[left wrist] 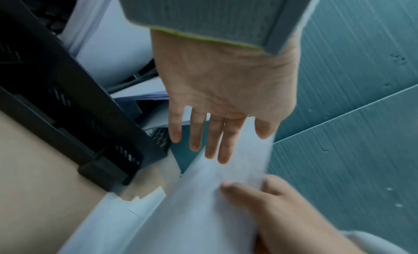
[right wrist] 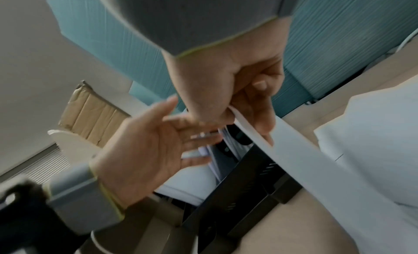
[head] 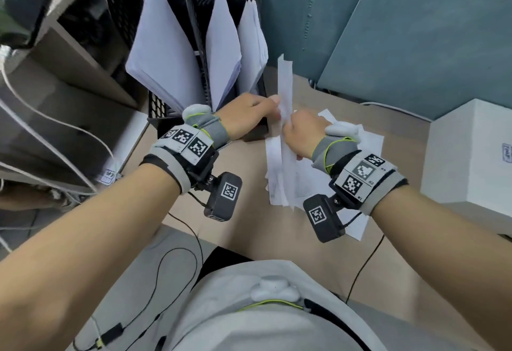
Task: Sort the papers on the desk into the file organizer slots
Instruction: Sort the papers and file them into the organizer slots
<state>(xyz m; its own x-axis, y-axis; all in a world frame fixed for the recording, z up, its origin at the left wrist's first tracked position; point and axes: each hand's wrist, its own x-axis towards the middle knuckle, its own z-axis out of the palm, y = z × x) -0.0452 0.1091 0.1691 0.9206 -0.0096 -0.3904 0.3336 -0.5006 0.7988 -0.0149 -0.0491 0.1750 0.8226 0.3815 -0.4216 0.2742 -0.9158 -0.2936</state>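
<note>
Sheet [head: 285, 101] held edge-up just right of file organizer [head: 194, 4], long axis running away from body. Right hand [head: 303, 134] pinches its near part; left hand [head: 246, 115], fingers straight, flat against its left face, nearer organizer. Slots lie left of sheet, all three holding paper. Loose papers [head: 357, 151] below hands on tan desk [head: 346, 95]; teal partition [head: 415, 32] behind.

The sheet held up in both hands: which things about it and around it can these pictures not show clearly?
- Print on the sheet: head view, seen nearly edge-on.
- Left hand fingers: head view, tips hidden behind the sheet.
- Pile of papers: head view, partly covered by right hand.
- File organizer top: cut by frame edge.
</note>
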